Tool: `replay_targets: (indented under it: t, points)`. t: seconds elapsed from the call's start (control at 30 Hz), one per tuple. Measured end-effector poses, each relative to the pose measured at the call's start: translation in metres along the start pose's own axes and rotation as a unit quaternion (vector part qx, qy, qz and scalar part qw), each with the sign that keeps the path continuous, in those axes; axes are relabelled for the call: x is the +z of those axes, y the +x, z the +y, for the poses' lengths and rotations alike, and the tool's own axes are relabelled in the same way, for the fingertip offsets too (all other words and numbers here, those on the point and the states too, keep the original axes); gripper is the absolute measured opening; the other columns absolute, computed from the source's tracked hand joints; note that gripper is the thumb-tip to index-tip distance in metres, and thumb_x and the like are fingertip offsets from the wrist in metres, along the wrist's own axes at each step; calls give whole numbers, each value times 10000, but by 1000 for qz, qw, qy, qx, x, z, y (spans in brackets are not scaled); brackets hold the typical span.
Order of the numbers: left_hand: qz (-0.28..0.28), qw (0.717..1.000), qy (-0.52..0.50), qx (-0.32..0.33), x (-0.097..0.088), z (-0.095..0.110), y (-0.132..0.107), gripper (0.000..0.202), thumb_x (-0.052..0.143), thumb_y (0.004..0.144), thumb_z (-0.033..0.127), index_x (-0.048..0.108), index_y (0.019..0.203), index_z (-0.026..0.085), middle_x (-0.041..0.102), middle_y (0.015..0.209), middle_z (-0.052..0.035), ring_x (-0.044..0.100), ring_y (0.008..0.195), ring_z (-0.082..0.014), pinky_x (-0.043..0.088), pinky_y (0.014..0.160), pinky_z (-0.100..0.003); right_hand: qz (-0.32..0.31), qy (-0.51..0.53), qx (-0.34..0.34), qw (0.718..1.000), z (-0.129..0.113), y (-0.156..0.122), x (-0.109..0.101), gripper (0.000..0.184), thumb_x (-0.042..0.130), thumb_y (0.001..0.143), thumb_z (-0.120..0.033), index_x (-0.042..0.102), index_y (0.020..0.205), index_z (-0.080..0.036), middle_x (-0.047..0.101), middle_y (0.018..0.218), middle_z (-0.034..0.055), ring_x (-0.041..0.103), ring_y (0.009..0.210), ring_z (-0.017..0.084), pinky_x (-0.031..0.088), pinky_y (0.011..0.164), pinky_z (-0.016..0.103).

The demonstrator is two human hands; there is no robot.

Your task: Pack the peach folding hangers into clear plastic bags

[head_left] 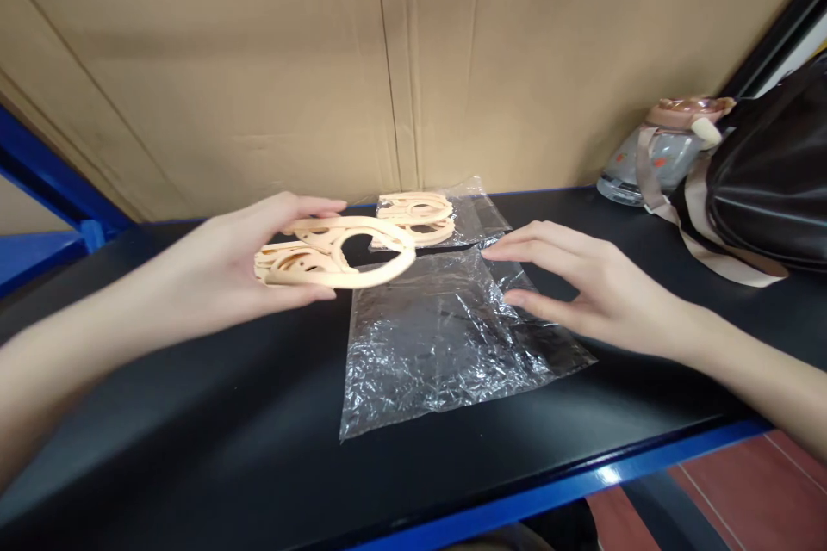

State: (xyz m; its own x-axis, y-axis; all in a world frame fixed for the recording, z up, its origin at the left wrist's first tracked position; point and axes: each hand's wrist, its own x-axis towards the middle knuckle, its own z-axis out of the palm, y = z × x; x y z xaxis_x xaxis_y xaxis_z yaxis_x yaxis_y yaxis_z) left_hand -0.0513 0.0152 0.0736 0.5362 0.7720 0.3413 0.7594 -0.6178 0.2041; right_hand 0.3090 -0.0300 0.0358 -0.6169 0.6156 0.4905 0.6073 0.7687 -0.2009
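My left hand (pixel 264 258) grips a stack of pale, flat cut-out pieces (pixel 375 277) with rounded openings, thumb on the near edge and fingers on the far edge. The stack is held above the left side of a clear plastic bag (pixel 432 344), which lies flat and crinkled on the black shelf. Over the bag's right edge hovers my right hand (pixel 568 284), its fingers apart and nothing between them; whether the fingertips touch the plastic I cannot tell. Behind lies a second clear bag (pixel 475 211) with similar pale cut-out pieces (pixel 423 207) in or on it.
The black shelf (pixel 213 439) has a blue front edge (pixel 607 475). Cardboard (pixel 258 69) walls off the back. At the right stand a clear bottle (pixel 672 146) with a pink lid and strap, and a dark bag (pixel 775 172). A blue frame post (pixel 58 172) rises at the left.
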Motion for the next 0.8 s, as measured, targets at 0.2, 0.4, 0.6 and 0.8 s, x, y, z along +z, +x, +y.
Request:
replay_targets:
  t: [0.2,0.4,0.6,0.8]
  points:
    - [72,987,-6,140,39,50,-19,536,656,939,469,464,1418,323,621,1355,-36,615,1215,-265,505,1055,-390,-15,176,99,979,-25,-1,11,403,670,934,-397,597,1300,-243,719,1138,37,658,912,177,546,802,320]
    - [67,976,31,205,58,69,-29,435,562,1008,382,452,1413,266,607,1382,-66,600,1230,-260,475,1043,-399,-137,436,234,858,-26,3,16,287,716,891,-410,605,737,-195,491,623,-71,489,566,88,406,507,218]
    - [63,982,10,175,62,57,-25,518,550,995,545,460,1424,269,580,1407,-73,606,1192,-267,474,1038,-404,-120,527,255,802,-18,7,22,206,743,878,-357,686,797,-176,576,674,-57,542,588,67,455,548,194]
    - [56,983,21,175,62,49,-22,571,569,981,566,456,1438,242,560,1416,-81,588,1201,-265,465,1034,-391,-91,519,278,803,-5,8,26,167,758,869,-347,767,812,-191,657,678,-34,561,594,66,424,564,202]
